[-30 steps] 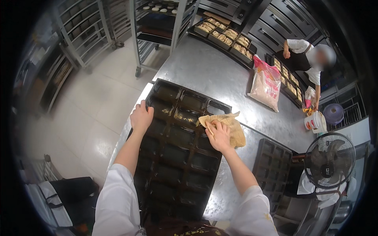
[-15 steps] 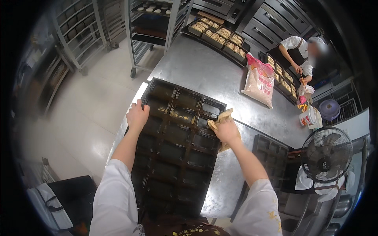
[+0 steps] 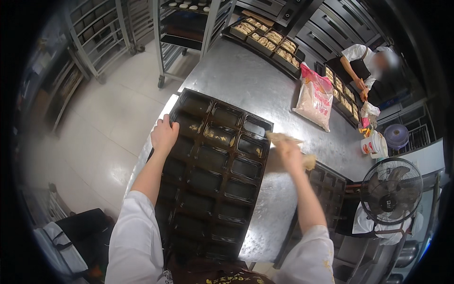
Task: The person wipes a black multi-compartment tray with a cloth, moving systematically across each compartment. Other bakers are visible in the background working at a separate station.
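A large dark baking tray with rows of rectangular wells lies lengthwise before me on the metal table. Yellowish crumbs or residue show in several wells toward its far end. My left hand is closed on the tray's left rim, near the far corner. Just off the right edge of the tray, my right hand grips a beige cloth, its ends sticking out on both sides. Motion blurs this hand and the cloth.
A pink and clear bag stands on the metal table. Black tins of shaped dough line its far side. A co-worker stands at far right. A second dark tray, a fan and a wheeled rack are nearby.
My right hand has moved right with the cloth, from over the tray's edge to beside it, uncovering a well with residue. My left hand keeps its place on the rim.
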Demonstrator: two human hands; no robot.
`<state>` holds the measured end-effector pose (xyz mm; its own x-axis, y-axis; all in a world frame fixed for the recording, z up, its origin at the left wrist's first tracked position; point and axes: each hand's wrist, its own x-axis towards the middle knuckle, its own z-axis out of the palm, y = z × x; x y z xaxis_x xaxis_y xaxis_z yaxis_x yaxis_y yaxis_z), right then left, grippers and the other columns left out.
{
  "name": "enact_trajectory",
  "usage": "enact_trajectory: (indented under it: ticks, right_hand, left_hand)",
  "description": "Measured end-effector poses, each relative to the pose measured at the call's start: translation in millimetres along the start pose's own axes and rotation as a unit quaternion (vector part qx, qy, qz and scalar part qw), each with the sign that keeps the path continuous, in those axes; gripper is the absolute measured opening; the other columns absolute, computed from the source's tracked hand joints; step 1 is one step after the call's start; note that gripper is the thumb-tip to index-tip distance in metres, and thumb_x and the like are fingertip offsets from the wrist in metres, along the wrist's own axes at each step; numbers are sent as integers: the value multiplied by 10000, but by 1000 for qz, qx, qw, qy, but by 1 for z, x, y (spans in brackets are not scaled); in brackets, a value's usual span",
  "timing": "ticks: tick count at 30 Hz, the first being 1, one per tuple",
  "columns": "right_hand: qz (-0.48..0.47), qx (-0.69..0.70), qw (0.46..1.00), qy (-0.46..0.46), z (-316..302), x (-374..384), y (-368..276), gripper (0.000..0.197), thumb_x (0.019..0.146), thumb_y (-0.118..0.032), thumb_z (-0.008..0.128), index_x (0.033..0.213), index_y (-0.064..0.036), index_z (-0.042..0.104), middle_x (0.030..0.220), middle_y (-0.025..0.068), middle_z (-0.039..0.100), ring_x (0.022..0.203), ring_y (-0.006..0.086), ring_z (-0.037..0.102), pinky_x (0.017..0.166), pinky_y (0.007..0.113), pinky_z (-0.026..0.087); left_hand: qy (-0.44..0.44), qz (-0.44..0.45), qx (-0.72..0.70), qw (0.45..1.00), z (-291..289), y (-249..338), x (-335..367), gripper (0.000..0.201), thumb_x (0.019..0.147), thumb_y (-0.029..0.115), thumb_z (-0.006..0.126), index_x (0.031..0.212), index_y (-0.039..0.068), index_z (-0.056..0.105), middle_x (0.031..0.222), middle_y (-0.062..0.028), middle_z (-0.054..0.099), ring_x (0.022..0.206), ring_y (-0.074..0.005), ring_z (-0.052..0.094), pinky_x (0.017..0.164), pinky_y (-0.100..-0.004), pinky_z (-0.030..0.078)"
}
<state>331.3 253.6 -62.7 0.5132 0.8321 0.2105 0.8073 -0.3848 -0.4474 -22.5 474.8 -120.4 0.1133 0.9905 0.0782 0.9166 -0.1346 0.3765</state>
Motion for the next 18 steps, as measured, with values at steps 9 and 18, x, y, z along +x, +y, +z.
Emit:
enact_trajectory:
  ticks: [9, 18]
  right_hand:
    - [-233, -268, 934, -35, 36, -13, -34, 169, 695, -271, 668, 777, -126, 693, 880, 83, 532, 929, 278, 482, 786, 382, 370]
    - [-228, -291, 922, -120, 27, 2, -28, 230, 733, -283, 639, 945, -219, 701, 971, 83, 552, 1031, 263, 452, 856, 371, 350]
  left_hand:
    - [4, 2, -11, 1000, -2, -4, -1, 324, 847, 332, 434, 1048, 82, 475, 924, -180, 576, 777, -375, 602, 685, -502, 471]
    - [6, 4, 1, 1000, -1, -2, -2, 321, 850, 329, 431, 1044, 78, 478, 919, -182, 569, 769, -369, 604, 688, -505, 470]
